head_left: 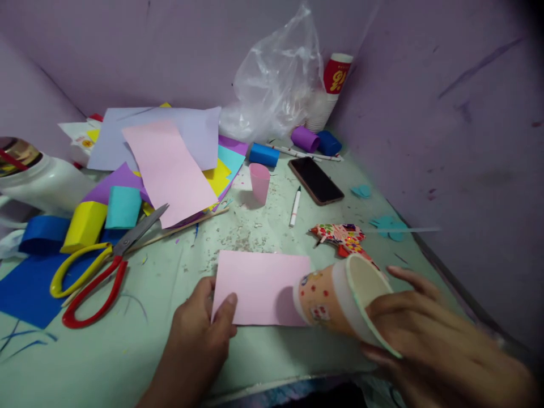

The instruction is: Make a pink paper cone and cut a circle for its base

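Observation:
A rectangular piece of pink paper (263, 286) lies near the table's front edge. My left hand (208, 320) pinches its left edge, thumb on top. At the right, my right hand (429, 334) grips a paper cup (331, 297) by its rim, with some fingers inside the mouth. The cup is orange and white with small printed figures, tilted with its opening toward the right, and its base is over the paper's right end. Beyond the paper a small pink paper piece (260, 182) stands upright, and a capped marker (295, 207) lies beside it.
Scissors (119, 249), blue, yellow and teal paper rolls and coloured sheets (170, 170) cover the left. A phone (317, 180), a glue gun (342, 235) with floral pattern and teal scraps (389, 226) lie right. Behind are a plastic bag (280, 79) and stacked cups (329, 93) against the wall.

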The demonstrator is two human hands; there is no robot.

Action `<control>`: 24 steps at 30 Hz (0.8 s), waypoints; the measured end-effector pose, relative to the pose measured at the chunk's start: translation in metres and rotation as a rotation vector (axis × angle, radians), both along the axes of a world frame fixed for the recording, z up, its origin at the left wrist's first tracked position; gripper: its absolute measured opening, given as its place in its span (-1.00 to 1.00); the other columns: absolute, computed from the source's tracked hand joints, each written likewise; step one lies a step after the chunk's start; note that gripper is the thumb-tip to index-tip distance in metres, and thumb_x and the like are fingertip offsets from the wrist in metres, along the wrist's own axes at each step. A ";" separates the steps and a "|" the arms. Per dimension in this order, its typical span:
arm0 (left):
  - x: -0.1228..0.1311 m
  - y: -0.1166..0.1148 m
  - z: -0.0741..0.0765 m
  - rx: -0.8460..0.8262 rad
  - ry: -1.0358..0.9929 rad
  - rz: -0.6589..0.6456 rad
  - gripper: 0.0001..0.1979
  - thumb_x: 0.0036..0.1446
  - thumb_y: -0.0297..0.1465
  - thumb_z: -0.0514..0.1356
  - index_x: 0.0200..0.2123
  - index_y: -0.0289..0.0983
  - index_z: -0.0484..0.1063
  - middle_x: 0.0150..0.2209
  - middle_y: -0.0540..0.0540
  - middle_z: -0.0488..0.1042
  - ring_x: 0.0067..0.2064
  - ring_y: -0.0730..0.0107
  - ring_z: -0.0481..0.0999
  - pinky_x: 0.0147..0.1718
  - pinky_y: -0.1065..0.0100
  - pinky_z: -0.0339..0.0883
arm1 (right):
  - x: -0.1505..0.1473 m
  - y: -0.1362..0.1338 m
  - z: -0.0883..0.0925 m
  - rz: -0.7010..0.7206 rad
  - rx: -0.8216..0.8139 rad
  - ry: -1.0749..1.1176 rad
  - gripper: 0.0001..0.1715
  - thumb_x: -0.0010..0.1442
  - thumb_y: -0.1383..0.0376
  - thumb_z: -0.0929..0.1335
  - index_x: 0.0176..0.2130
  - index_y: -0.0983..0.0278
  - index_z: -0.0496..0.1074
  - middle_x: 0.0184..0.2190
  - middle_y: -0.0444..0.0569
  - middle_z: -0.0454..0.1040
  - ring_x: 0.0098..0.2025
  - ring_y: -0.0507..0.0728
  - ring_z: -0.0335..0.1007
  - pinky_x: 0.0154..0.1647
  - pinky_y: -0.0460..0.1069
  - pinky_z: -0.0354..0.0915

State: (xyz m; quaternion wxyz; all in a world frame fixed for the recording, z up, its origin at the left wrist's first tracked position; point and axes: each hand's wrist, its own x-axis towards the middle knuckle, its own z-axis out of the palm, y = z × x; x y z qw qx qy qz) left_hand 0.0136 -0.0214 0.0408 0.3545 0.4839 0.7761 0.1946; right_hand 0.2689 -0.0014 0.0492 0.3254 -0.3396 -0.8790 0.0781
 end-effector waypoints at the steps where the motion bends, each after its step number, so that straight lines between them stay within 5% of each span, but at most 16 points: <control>1: -0.001 -0.004 -0.004 0.004 0.180 -0.105 -0.79 0.15 -0.26 -0.05 -0.36 -0.20 0.30 -0.67 0.01 0.41 -0.63 0.26 0.43 -0.61 0.32 0.21 | -0.009 0.000 0.005 0.047 0.003 -0.009 -0.79 0.04 0.50 0.35 -0.32 0.21 0.40 -0.52 -0.17 0.50 -0.39 0.11 0.46 0.16 0.16 0.15; 4: -0.013 -0.015 -0.012 -0.009 0.636 -0.367 -0.71 0.17 -0.33 -0.11 -0.54 -0.18 0.27 -0.65 -0.07 0.41 -0.58 0.16 0.45 -0.59 0.30 0.08 | -0.024 0.002 0.013 0.126 -0.001 -0.066 -0.76 0.04 0.54 0.31 -0.31 0.25 0.43 -0.53 -0.17 0.51 -0.40 0.06 0.45 0.19 0.13 0.08; 6: -0.020 -0.019 -0.012 -0.006 0.731 -0.422 -0.67 0.18 -0.36 -0.11 -0.58 -0.18 0.27 -0.68 -0.04 0.38 -0.61 0.22 0.43 -0.60 0.34 0.00 | -0.027 0.003 0.014 0.114 -0.007 -0.065 -0.77 0.06 0.53 0.29 -0.34 0.25 0.44 -0.54 -0.17 0.50 -0.42 0.05 0.45 0.19 0.13 0.06; 12: -0.028 -0.018 -0.011 -0.004 0.723 -0.515 -0.67 0.14 -0.28 -0.01 -0.63 -0.20 0.32 -0.68 -0.05 0.43 -0.61 0.24 0.45 -0.63 0.39 -0.15 | -0.034 -0.004 0.008 0.183 -0.071 -0.159 -0.78 0.12 0.52 0.27 -0.36 0.25 0.44 -0.55 -0.21 0.50 -0.41 0.01 0.44 0.23 0.11 0.01; 19: -0.029 -0.021 -0.011 0.010 0.732 -0.490 -0.70 0.13 -0.24 0.03 -0.61 -0.18 0.31 -0.68 -0.05 0.44 -0.60 0.10 0.49 -0.65 0.35 -0.03 | -0.048 -0.008 -0.005 0.211 -0.040 -0.139 -0.75 0.20 0.48 0.23 -0.38 0.26 0.44 -0.57 -0.21 0.48 -0.44 -0.01 0.41 0.22 0.09 0.01; 24: -0.023 -0.029 -0.002 0.462 0.535 -0.353 -0.93 0.15 -0.34 0.04 -0.36 -0.13 0.31 -0.55 0.03 0.51 -0.62 0.31 0.48 -0.71 0.37 0.20 | -0.048 -0.007 -0.006 0.204 -0.058 -0.145 -0.73 0.20 0.48 0.21 -0.36 0.25 0.44 -0.55 -0.20 0.48 -0.43 0.00 0.39 0.19 0.11 0.06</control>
